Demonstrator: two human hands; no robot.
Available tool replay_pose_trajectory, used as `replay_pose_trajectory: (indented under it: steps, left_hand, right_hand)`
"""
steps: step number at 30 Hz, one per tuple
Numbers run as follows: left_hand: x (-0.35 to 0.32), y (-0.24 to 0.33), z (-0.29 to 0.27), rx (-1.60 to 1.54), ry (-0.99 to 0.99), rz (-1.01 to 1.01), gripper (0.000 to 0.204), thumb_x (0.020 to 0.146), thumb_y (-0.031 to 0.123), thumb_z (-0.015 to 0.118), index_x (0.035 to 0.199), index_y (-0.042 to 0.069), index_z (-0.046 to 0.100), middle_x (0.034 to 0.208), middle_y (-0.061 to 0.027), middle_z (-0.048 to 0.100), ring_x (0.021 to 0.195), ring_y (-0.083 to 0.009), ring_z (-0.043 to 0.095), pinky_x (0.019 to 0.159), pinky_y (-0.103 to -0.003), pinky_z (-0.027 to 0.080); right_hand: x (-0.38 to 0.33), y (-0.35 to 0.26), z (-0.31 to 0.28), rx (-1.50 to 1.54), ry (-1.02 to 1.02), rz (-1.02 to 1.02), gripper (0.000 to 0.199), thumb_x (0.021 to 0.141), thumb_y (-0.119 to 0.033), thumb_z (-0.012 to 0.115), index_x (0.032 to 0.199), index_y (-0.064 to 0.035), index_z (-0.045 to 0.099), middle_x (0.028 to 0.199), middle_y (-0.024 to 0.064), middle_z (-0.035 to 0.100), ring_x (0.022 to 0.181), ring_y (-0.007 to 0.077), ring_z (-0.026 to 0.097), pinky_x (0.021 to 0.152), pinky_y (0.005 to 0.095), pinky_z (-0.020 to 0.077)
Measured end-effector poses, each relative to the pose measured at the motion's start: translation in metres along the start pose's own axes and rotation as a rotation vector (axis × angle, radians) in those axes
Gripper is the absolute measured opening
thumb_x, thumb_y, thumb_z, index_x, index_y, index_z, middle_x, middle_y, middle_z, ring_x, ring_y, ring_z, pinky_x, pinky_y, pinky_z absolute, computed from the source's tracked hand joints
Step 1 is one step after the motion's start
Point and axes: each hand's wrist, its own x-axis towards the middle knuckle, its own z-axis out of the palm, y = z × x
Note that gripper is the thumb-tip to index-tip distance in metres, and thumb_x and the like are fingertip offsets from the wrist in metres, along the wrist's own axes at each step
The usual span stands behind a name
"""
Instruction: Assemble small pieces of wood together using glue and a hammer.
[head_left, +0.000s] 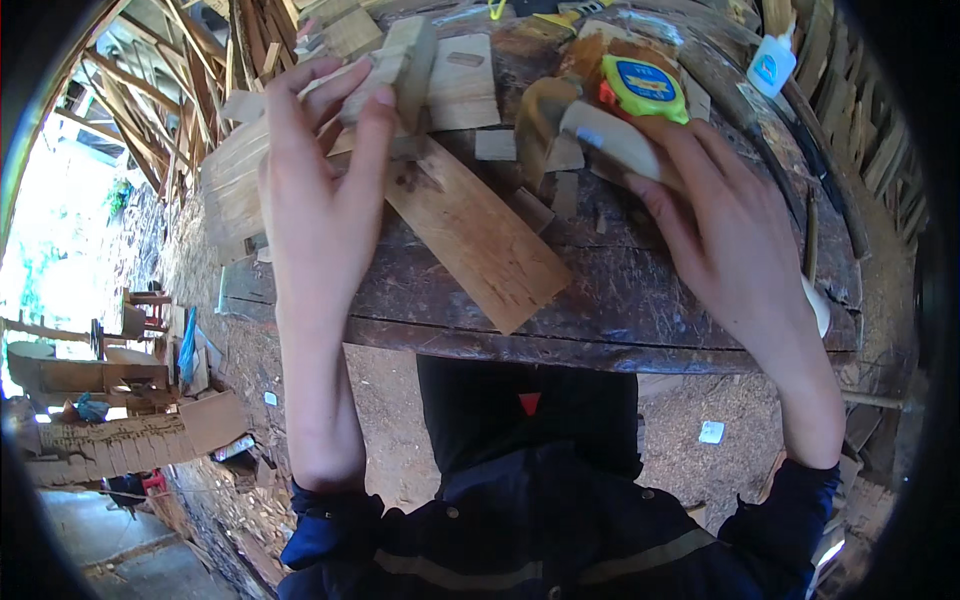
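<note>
My left hand [325, 175] is at the left of the bench, its bent fingers and thumb against the side of a pale wooden block [412, 75]. The fingertips' far side is partly hidden. Under the block, a flat brown board [485, 240] runs diagonally toward the bench's front edge. My right hand [715, 210] is closed round the pale, rounded handle [615, 140] of a mallet-like wooden tool, whose curved tan head [543, 125] rests among small offcuts. A yellow-green tape measure [643, 88] lies just beyond my right fingers.
The dark, cracked wooden bench [430, 315] has a curved front edge before me. Flat boards [465, 80] and wood scraps [495, 145] lie about the block. A white glue bottle [771, 65] is at the far right. Stacked timber stands behind on both sides.
</note>
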Motion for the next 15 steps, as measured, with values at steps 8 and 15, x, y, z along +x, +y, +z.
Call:
replay_pose_trajectory:
  steps: [8, 15]
  left_hand:
    - [0.001, -0.004, 0.002, 0.223, 0.101, 0.119, 0.055, 0.088, 0.029, 0.084, 0.125, 0.002, 0.052, 0.114, -0.0199, 0.074, 0.091, -0.0321, 0.075, 0.076, -0.040, 0.058]
    - [-0.001, -0.009, 0.008, 0.252, 0.229, 0.158, 0.059, 0.089, 0.038, 0.081, 0.124, -0.005, 0.061, 0.103, -0.0214, 0.073, 0.091, -0.0365, 0.073, 0.076, -0.042, 0.058]
  right_hand:
    - [0.052, -0.015, -0.019, 0.112, 0.062, -0.089, 0.039, 0.107, -0.034, 0.056, 0.135, -0.0064, 0.061, 0.106, 0.0197, 0.071, 0.099, 0.0387, 0.069, 0.085, 0.0419, 0.0525]
    - [0.076, -0.023, -0.019, 0.324, 0.043, -0.073, 0.041, 0.110, -0.034, 0.053, 0.135, -0.0023, 0.060, 0.089, 0.0103, 0.064, 0.081, 0.0192, 0.062, 0.075, 0.0333, 0.0486]
